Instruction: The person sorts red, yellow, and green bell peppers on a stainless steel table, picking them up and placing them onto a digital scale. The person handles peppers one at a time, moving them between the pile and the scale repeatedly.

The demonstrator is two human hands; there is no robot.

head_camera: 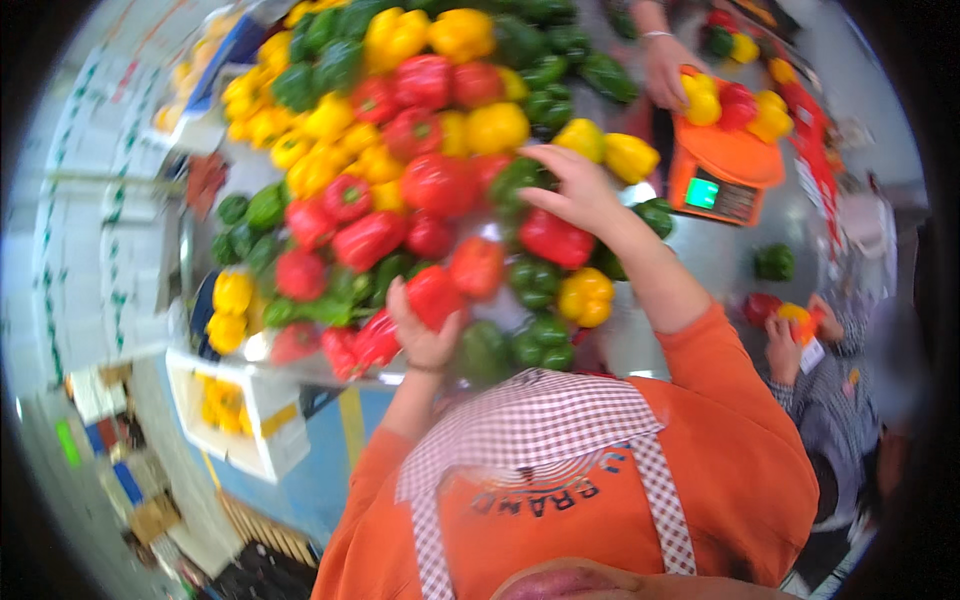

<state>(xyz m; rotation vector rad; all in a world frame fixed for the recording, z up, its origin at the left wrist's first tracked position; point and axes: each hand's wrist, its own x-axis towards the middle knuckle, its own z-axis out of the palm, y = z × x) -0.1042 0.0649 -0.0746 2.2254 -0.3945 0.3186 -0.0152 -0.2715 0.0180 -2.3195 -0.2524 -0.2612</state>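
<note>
A heap of red, yellow and green bell peppers covers the metal table in front of me. Low in the heap, the fingers and thumb of my left hand (424, 330) are curled round a red bell pepper (435, 296). My right hand (574, 187) reaches over the heap with thumb and fingers spread, at a dark green bell pepper (516, 187); whether it grips the pepper is not clear. Under that hand lies a red bell pepper (556, 238), with a yellow bell pepper (586, 298) below it. Two yellow bell peppers (630, 157) sit just beyond my right hand.
An orange digital scale (720, 169) bearing red and yellow peppers stands at the upper right, with another person's hand (667, 71) at it. A second person's hands (784, 349) hold something orange at the right. A white foam box (281, 450) with yellow peppers stands below the table's left edge.
</note>
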